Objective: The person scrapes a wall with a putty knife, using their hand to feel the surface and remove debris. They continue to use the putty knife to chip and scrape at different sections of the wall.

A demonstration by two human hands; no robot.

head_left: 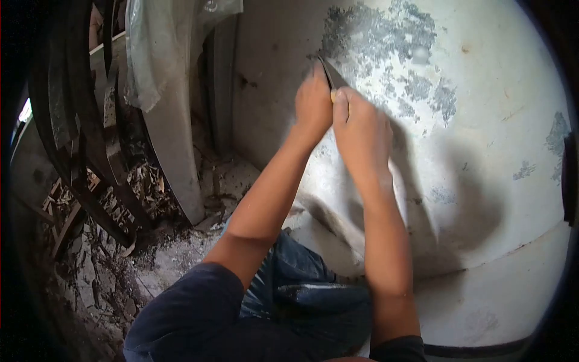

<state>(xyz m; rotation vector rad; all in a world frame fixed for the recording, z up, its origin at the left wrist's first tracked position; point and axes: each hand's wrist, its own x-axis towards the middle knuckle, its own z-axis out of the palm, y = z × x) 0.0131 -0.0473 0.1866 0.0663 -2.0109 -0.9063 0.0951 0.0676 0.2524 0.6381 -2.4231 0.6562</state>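
A dark metal knife [332, 75] slants across the pale wall, its narrow tip pointing up and left. My right hand [363, 123] is closed around its handle, and a bit of yellow shows by the thumb. My left hand [314, 101] is closed at the blade's left side, near the tip; its fingertips are mostly hidden behind the hand. Just beyond both hands, the whitish wall [482, 108] bears a rough grey patch [380, 33] with ragged edges. Whether the blade touches the wall cannot be made out.
Left of my arms stands a pale upright panel [172, 139] with clear plastic sheeting [145, 54] hanging over it. Dark curved strips [81, 133] lean at the far left. Dry leaves and debris [114, 265] litter the floor. My bent leg [307, 283] is close to the wall.
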